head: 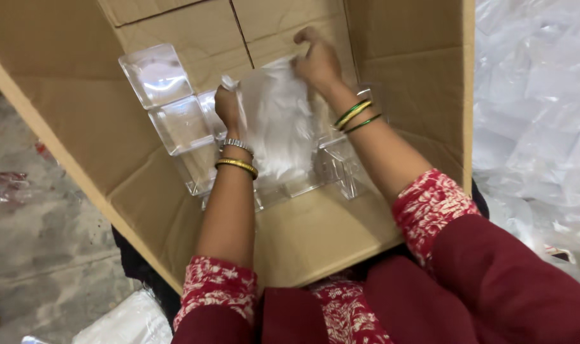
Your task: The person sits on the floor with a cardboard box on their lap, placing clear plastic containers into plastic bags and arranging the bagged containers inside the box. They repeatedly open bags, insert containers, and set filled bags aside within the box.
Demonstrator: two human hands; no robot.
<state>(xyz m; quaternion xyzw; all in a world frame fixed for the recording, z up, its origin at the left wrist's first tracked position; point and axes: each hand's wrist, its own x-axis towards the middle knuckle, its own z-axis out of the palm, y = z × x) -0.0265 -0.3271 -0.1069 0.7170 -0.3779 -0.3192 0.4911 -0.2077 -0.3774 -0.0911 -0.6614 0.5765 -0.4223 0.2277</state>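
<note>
Inside the open cardboard box, between the two hands, is a thin clear plastic bag, and a clear box seems to sit in it, though the film blurs the shape. Around the bag, on the bottom of the cardboard box, stand more clear plastic boxes: two to the left, one behind the other, and others below and to the right of the bag, partly hidden by it.

Both arms reach forward and down into the cardboard box. On the left, the left hand has its grip closed on the top left edge of the bag, with the wrist bent down; it wears a silver band and a gold bangle. Higher and to the right, the right hand pinches the top right corner of the bag with closed fingers; green and gold bangles are on its wrist.

To the right of the cardboard box lies a heap of clear plastic wrap.
</note>
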